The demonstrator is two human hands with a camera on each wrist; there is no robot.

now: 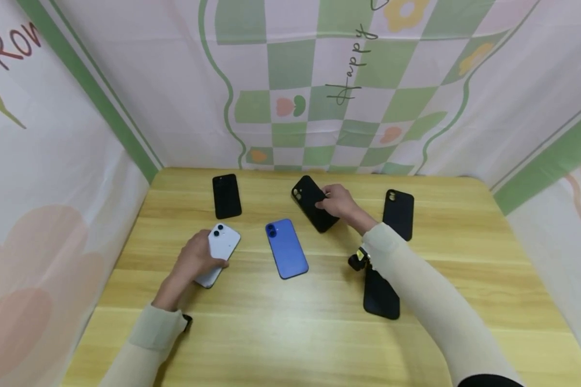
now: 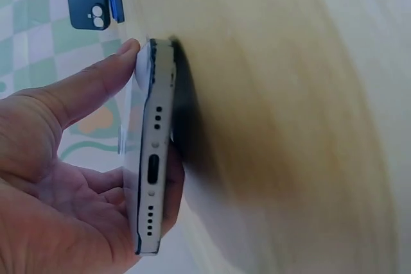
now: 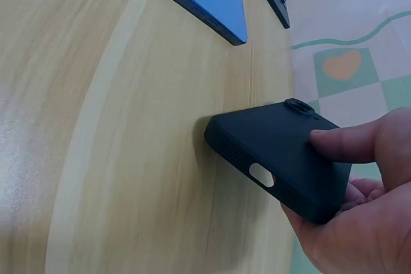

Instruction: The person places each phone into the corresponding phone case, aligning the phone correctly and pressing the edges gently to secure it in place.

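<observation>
My left hand (image 1: 193, 259) grips a white phone (image 1: 225, 243) by its long sides, its back with two camera lenses facing up. In the left wrist view the thumb lies at one edge and fingertips curl under the other; the bottom edge (image 2: 153, 158) with port and speaker holes faces the camera. My right hand (image 1: 340, 203) holds a black phone case (image 1: 311, 200) at the back middle, thumb on its outer face, fingers underneath. The case's port cutout (image 3: 262, 174) shows in the right wrist view. Between the hands lies a blue phone (image 1: 288, 250), back up.
A black phone (image 1: 227, 196) lies at the back left of the wooden table (image 1: 271, 333). On the right are another black case (image 1: 399, 212) and a black flat item (image 1: 381, 296), both partly hidden by the right sleeve. A printed cloth (image 1: 290, 64) hangs behind the table.
</observation>
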